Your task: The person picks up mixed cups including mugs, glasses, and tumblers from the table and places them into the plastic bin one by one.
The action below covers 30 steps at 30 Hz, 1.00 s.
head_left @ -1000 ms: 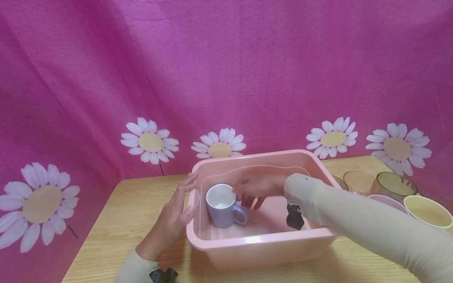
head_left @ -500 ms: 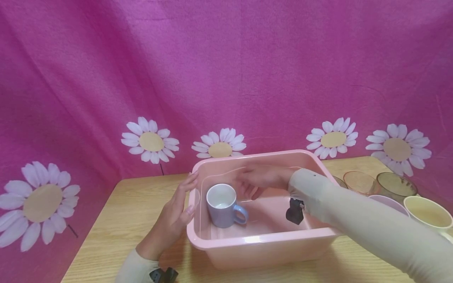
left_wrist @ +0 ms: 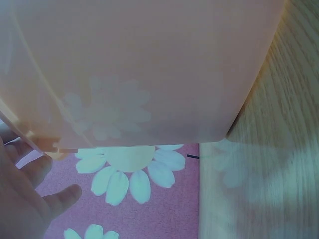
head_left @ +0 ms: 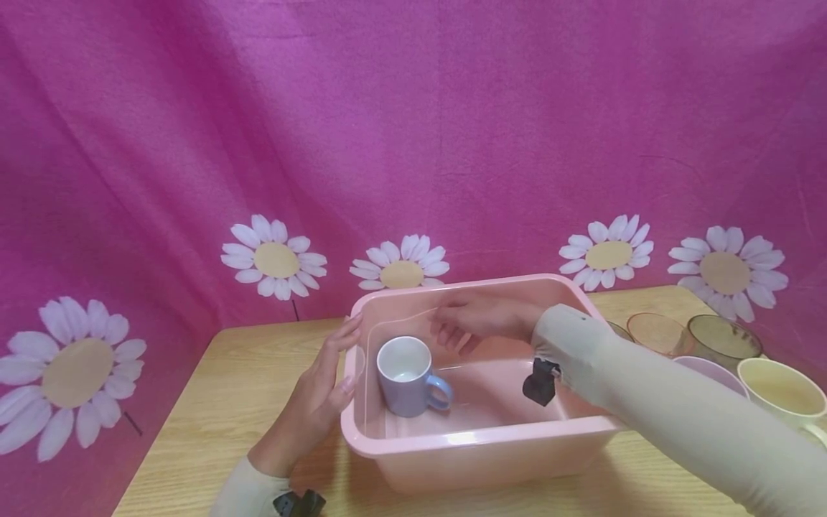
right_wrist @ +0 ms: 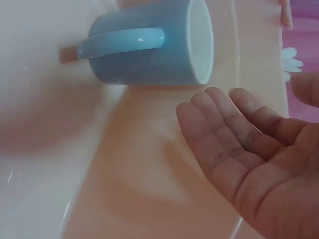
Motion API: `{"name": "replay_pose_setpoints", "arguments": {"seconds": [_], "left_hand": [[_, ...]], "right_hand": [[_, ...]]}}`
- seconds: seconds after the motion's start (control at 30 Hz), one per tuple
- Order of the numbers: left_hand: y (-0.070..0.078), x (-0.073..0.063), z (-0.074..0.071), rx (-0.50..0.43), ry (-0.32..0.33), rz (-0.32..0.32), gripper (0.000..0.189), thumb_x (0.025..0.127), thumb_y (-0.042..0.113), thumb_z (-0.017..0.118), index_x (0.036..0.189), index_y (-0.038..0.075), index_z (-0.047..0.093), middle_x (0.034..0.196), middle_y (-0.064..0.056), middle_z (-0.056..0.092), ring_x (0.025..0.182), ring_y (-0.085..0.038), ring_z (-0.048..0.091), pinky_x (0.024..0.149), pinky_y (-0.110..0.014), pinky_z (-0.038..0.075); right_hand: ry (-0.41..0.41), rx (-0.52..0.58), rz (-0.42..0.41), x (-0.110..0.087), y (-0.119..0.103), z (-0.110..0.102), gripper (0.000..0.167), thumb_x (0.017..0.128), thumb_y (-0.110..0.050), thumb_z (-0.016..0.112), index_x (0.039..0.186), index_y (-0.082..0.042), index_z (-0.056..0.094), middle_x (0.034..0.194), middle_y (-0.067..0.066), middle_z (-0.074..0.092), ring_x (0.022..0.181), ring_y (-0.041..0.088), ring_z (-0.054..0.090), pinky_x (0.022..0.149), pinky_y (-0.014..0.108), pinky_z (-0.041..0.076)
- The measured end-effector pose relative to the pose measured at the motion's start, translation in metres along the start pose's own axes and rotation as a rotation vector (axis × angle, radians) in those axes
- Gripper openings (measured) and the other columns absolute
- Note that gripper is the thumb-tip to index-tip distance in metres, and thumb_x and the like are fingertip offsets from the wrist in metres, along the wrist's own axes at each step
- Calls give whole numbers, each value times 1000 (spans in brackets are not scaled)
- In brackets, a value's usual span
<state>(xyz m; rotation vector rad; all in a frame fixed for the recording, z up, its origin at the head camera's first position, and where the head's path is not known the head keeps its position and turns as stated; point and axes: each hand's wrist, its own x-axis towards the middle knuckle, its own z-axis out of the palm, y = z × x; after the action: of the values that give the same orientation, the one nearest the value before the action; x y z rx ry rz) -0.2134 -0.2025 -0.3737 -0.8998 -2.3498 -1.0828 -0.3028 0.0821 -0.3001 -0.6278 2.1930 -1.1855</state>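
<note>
A blue mug (head_left: 405, 388) with a white inside stands upright in the left part of a pink plastic tub (head_left: 478, 459). Its handle points to the right. My right hand (head_left: 481, 319) hovers inside the tub, up and to the right of the mug, with nothing in it. In the right wrist view the fingers (right_wrist: 219, 119) are loosely extended, a short gap from the mug (right_wrist: 144, 64). My left hand (head_left: 316, 391) rests with extended fingers along the tub's left rim, its thumb and fingertips at the edge.
Several cups stand on the wooden table (head_left: 258, 373) right of the tub: an orange-tinted glass (head_left: 655, 334), a dark-tinted glass (head_left: 722, 341), a lilac cup (head_left: 711, 373) and a yellow mug (head_left: 780, 388). Behind hangs a magenta cloth (head_left: 439, 143) with daisies.
My right hand has moved away from the mug, up and slightly right inside the tub. The mug and my left hand have stayed in place.
</note>
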Motion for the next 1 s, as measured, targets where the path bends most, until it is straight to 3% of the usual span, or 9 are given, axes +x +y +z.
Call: {"name": "replay_pose_setpoints", "arguments": {"seconds": [0.27, 0.67, 0.9, 1.0], "left_hand": [[1, 0, 0, 5, -5, -5, 50, 91, 19, 40, 139, 5, 37, 157, -1, 28, 144, -23, 24, 109, -59, 27], [1, 0, 0, 1, 2, -3, 50, 91, 19, 40, 139, 6, 38, 157, -1, 28, 144, -23, 24, 109, -59, 27], [2, -1, 0, 10, -3, -6, 50, 92, 20, 40, 140, 7, 37, 157, -1, 28, 144, -24, 25, 106, -62, 29], [2, -1, 0, 15, -5, -8, 50, 92, 21, 40, 140, 7, 37, 157, -1, 27, 144, -23, 24, 107, -61, 29]], "right_hand": [[32, -13, -52, -5, -6, -6, 39, 99, -31, 50, 123, -3, 60, 113, 16, 65, 105, 32, 62, 87, 38, 53], [130, 1, -233, 1, -12, -6, 30, 97, -21, 56, 111, 4, 63, 105, 22, 65, 99, 37, 63, 80, 40, 57], [277, -317, -417, -7, -14, -7, 24, 95, -25, 60, 110, -8, 67, 99, 5, 69, 89, 22, 66, 77, 35, 54], [298, -355, -438, -11, -16, -7, 24, 94, -27, 61, 112, -12, 67, 103, 3, 69, 90, 18, 65, 78, 35, 53]]}}
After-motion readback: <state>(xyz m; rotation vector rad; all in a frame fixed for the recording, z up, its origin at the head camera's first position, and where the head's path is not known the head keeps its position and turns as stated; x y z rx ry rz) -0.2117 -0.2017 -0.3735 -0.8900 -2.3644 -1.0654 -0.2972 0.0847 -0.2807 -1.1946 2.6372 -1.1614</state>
